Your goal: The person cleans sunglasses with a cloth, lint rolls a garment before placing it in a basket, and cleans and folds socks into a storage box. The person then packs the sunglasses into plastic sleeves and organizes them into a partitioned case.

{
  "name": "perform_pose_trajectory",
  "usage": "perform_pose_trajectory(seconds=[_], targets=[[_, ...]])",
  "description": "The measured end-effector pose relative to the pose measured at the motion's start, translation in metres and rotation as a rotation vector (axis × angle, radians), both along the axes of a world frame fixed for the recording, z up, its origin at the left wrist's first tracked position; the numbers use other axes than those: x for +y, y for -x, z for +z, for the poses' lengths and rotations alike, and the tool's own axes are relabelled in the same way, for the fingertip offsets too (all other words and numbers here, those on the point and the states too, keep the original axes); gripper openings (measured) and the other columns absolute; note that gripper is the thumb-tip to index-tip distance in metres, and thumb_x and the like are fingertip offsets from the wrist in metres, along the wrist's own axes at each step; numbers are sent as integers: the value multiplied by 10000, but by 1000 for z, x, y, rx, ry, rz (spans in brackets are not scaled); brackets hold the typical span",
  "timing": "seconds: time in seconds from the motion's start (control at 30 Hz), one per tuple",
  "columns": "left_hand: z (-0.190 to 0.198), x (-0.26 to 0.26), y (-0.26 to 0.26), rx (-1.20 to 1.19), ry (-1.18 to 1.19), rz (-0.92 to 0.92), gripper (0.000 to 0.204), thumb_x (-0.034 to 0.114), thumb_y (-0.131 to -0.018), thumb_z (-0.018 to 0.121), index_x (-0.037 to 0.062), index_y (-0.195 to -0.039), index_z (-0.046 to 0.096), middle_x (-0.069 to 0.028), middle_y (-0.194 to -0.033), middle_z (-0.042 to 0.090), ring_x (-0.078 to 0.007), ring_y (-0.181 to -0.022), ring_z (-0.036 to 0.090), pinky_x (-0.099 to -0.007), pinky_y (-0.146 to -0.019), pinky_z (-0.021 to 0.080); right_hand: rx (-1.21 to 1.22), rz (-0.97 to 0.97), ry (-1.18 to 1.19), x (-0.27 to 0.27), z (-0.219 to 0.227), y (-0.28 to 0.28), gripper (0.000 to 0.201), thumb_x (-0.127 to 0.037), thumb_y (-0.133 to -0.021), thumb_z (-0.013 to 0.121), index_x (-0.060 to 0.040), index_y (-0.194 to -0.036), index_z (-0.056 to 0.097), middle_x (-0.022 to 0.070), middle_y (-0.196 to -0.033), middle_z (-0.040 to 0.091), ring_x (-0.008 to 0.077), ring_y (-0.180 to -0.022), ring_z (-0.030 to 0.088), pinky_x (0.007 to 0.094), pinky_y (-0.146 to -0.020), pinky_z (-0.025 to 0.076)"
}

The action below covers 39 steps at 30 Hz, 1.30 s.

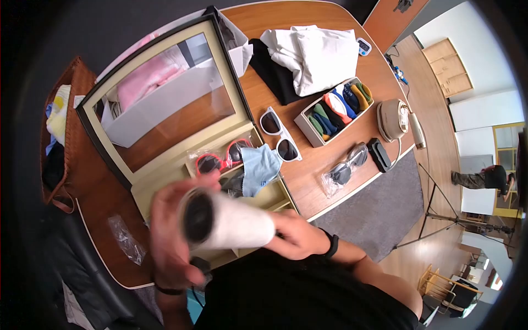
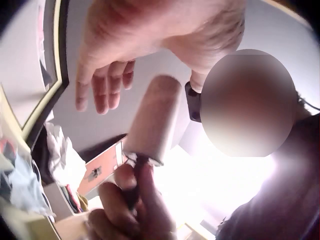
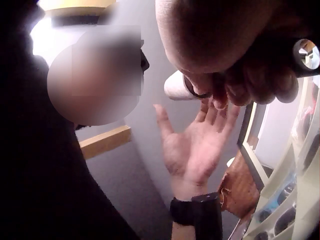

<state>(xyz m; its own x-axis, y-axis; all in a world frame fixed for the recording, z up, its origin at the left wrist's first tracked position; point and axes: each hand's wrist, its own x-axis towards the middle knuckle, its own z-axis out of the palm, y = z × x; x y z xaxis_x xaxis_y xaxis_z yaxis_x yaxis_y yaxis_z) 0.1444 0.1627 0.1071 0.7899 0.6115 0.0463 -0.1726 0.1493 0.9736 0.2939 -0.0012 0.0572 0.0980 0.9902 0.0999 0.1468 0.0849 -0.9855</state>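
Note:
A white lint roller (image 1: 242, 223) is held up in front of the body, its dark hollow end facing the camera in the head view. My right hand (image 1: 297, 234) grips its black handle (image 2: 132, 196), fingers curled round it. Beside the roller's free end is my left hand (image 1: 164, 231), blurred in the head view. In the right wrist view the left palm (image 3: 196, 152) shows with fingers spread and straight, holding nothing. Below the hands lies an open display case (image 1: 137, 187) with red sunglasses (image 1: 212, 163) and a light blue cloth (image 1: 258, 169).
White sunglasses (image 1: 279, 135) lie beside the case, near a box of rolled clothing (image 1: 313, 140). Folded white cloth (image 1: 324, 55), bagged sunglasses (image 1: 349, 165) and a beige handheld appliance (image 1: 391, 120) are farther along the table. A brown basket (image 1: 70, 159) stands at the left.

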Motion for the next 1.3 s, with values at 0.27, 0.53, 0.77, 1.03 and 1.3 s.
perform_pose_trajectory(seconds=[0.27, 0.53, 0.77, 1.03, 1.3], targets=[[10, 94, -108, 263, 212, -253, 390, 267, -1026, 459, -26, -1281, 487, -177, -1182, 597, -229, -1042, 601, -358, -958, 474, 117, -504, 21, -36, 0, -28, 187, -135, -944, 562, 27, -979, 647, 23, -738, 618, 109, -660, 557, 260, -619, 440], [-53, 73, -246, 500, 73, -340, 587, 377, -893, 694, -49, -1245, 497, -197, -1227, 520, -270, -1144, 547, -373, -1000, 462, 146, -621, 35, -81, -15, -37, 200, -154, -944, 567, 36, -936, 630, -9, -654, 554, 48, -532, 454, 220, -490, 345], [-80, 68, -301, 560, 3, -430, 737, 519, -796, 749, -46, -1219, 537, -163, -1114, 586, -242, -997, 609, -380, -870, 531, 174, -739, 96, -110, -25, -46, 173, -92, -905, 595, 36, -1009, 648, 57, -730, 644, 141, -659, 607, 283, -623, 473], [-92, 64, -318, 489, 50, -211, 428, 324, -874, 689, -1, -1136, 593, -98, -1067, 676, -163, -961, 667, -318, -806, 536, 214, -812, -13, -114, -32, -54, 241, -185, -972, 556, 48, -935, 605, -18, -585, 488, 54, -480, 398, 227, -455, 291], [-106, 55, -341, 99, 517, -160, 421, 230, -919, 623, -58, -1212, 532, -139, -1092, 660, -227, -976, 671, -371, -838, 558, 275, -794, 104, -109, -39, -47, 129, -86, -912, 600, 30, -952, 639, 12, -726, 606, 75, -667, 535, 243, -605, 427]])
